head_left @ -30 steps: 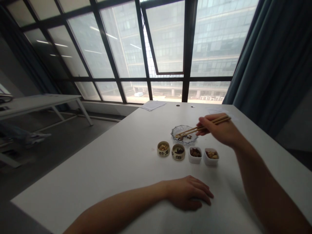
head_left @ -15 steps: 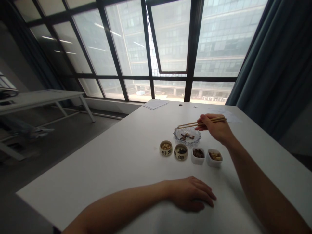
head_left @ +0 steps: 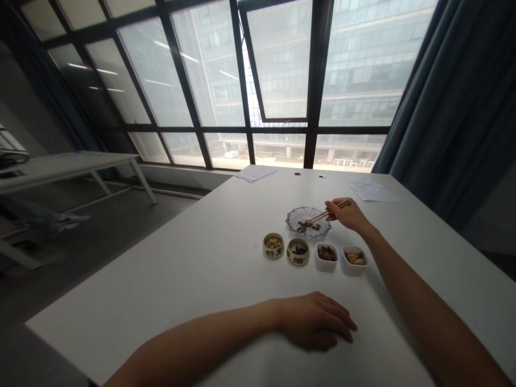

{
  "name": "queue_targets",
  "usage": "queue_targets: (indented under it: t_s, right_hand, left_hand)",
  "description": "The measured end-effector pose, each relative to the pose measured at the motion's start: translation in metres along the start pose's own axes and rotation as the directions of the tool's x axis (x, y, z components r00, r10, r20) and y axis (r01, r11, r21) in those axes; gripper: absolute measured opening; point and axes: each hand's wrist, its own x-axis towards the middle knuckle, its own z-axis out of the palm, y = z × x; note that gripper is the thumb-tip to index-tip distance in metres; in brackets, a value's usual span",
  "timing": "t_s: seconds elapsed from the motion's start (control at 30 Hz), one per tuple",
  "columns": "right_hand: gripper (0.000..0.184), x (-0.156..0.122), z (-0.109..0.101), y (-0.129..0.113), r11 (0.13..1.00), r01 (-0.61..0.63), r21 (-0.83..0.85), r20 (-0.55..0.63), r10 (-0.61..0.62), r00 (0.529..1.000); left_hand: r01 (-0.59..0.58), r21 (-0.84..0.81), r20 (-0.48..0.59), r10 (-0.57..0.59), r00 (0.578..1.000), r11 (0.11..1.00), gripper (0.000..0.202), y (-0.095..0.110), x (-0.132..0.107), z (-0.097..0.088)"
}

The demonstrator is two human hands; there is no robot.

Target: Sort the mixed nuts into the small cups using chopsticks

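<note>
My right hand (head_left: 344, 212) is closed around a pair of wooden chopsticks (head_left: 321, 216). Their tips reach down into a clear glass bowl (head_left: 289, 221) with a scalloped rim, at the dark brown dried pieces (head_left: 303, 227) lying in it. Whether the tips grip a piece is too small to tell. My left hand (head_left: 316, 322) lies flat on the white table, fingers stretched out, holding nothing. Between my hands stand two round cream dishes with dark characters, the left dish (head_left: 274, 252) with pale pieces and the right dish (head_left: 298, 259) with dark ones, beside two square white cups.
The left white cup (head_left: 326, 263) holds dark brown pieces, the right white cup (head_left: 355, 267) yellowish-brown ones. Papers (head_left: 256, 172) lie at the table's far left corner, and more sheets (head_left: 373, 189) at the far right. Another white table (head_left: 68, 161) stands to the left.
My right hand has lowered the chopsticks, so their tips have gone from above the glass bowl's far rim down to the dark pieces. My left hand has stayed in place.
</note>
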Motion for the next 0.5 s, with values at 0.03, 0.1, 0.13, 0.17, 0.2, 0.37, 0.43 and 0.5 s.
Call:
queue_targets:
  t_s: [0.03, 0.1, 0.13, 0.17, 0.2, 0.37, 0.43, 0.5]
  right_hand:
    - [0.037, 0.0, 0.001, 0.001, 1.0, -0.002, -0.002, 0.004, 0.002, 1.0]
    - [0.038, 0.0, 0.001, 0.003, 1.0, -0.002, -0.002, 0.006, 0.002, 1.0]
    - [0.039, 0.001, 0.001, 0.004, 1.0, -0.001, -0.001, 0.006, 0.001, 1.0]
    - [0.039, 0.001, 0.001, 0.005, 1.0, 0.001, 0.0, 0.006, -0.001, 1.0]
    - [0.04, 0.001, 0.002, 0.006, 1.0, 0.004, 0.002, 0.007, -0.004, 1.0]
    - [0.044, 0.002, 0.003, 0.01, 0.999, 0.018, 0.035, 0.011, -0.019, 1.0]
    - [0.044, 0.003, 0.003, 0.012, 0.999, 0.015, 0.042, 0.002, -0.015, 1.0]
    - [0.044, 0.004, 0.003, 0.014, 0.999, 0.012, 0.045, -0.004, -0.012, 1.0]
  left_hand:
    - [-0.004, 0.002, 0.0, 0.004, 1.0, 1.0, 0.037, 0.0, 0.0, 0.0]
    - [-0.019, 0.008, -0.004, 0.019, 1.0, 1.0, 0.038, 0.0, 0.0, 0.0]
    - [-0.025, 0.011, -0.005, 0.025, 1.0, 1.0, 0.038, 0.0, -0.001, 0.0]
    - [-0.026, 0.012, -0.005, 0.026, 1.0, 1.0, 0.038, 0.0, -0.001, 0.0]
    - [-0.021, 0.012, -0.003, 0.021, 1.0, 1.0, 0.038, 0.0, -0.001, 0.0]
    - [-0.002, 0.005, -0.003, 0.002, 1.0, 1.0, 0.037, 0.0, -0.001, 0.001]
    - [-0.021, 0.013, -0.011, 0.021, 1.0, 1.0, 0.036, -0.001, -0.001, 0.001]
    - [-0.046, 0.021, -0.017, 0.047, 0.999, 0.999, 0.036, -0.002, 0.0, 0.001]
